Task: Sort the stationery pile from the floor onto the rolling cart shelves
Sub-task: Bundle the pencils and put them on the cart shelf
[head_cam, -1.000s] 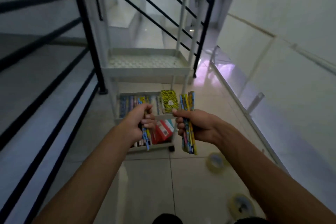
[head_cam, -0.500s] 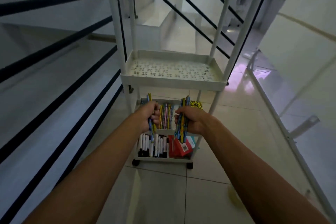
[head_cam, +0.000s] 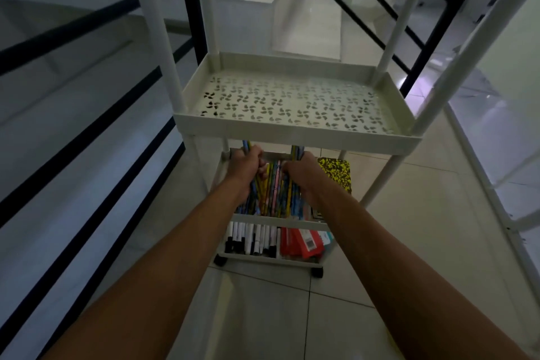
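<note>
A pale tiled floor [head_cam: 409, 199] runs beside a black stair railing [head_cam: 87, 114], and on it stands a tall white rolling cart [head_cam: 295, 128] with stacked shelves. The middle shelf [head_cam: 292, 102], a perforated tray, is nearest the viewer; under it a lower shelf [head_cam: 277, 221] holds a row of colourful pencils [head_cam: 270, 184] lying front to back, with a yellow and black speckled notebook [head_cam: 336, 174] at its right end. The bottom shelf [head_cam: 271, 259] carries white markers [head_cam: 252, 240] on the left and red packets [head_cam: 304, 242] on the right. Both arms reach in under the perforated tray. The left hand [head_cam: 244, 164] is clenched around a small bundle of pencils, their tips poking up just past the fist; the right hand [head_cam: 301, 171] grasps a second bundle the same way. Each bundle hangs right above the row already laid down, close to or touching it; which cannot be told. To do this well, the bundles probably want lowering flat and parallel to the laid pencils, then letting go gently so none roll across the others or catch the tray edge above.
</note>
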